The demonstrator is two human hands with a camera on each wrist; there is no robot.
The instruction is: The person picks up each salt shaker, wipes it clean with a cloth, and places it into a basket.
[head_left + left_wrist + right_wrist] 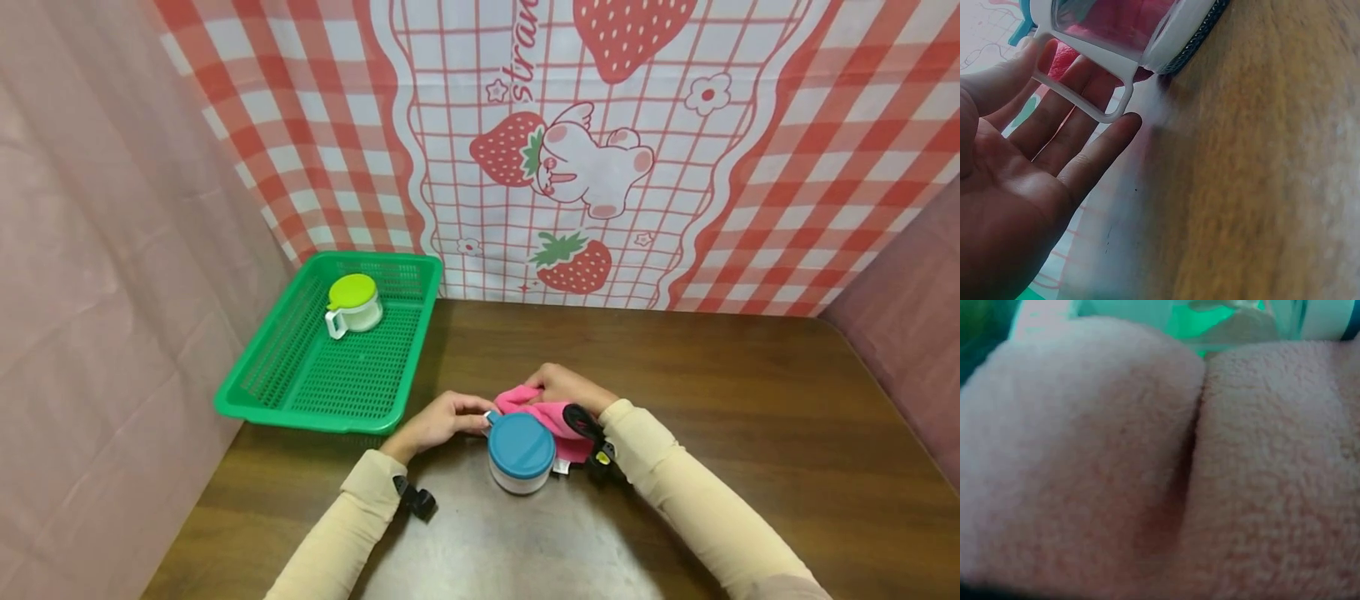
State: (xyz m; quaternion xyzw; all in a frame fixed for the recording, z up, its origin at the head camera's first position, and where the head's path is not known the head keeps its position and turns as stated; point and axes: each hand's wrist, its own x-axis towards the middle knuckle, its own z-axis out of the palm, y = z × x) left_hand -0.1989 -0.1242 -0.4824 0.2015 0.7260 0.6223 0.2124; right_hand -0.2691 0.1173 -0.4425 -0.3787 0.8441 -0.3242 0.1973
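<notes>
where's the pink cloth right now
In the head view, the pink cloth is below and slightly right of the picture's centre, held in the right hand, behind and to the right of the blue-lidded jar.

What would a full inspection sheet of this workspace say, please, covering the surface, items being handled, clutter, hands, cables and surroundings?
Surface: wood-grain table, glossy, with pale glare near the front.
Items being handled: blue-lidded jar with a white handle; pink cloth beside it.
Clutter: green plastic basket at the left, with a lime-lidded jar inside.
Hands: left hand holds the blue-lidded jar's handle; right hand grips the pink cloth.
Cables: nothing seen.
Surroundings: red-and-white strawberry-print curtain behind; plain pinkish drapes on both sides.
</notes>
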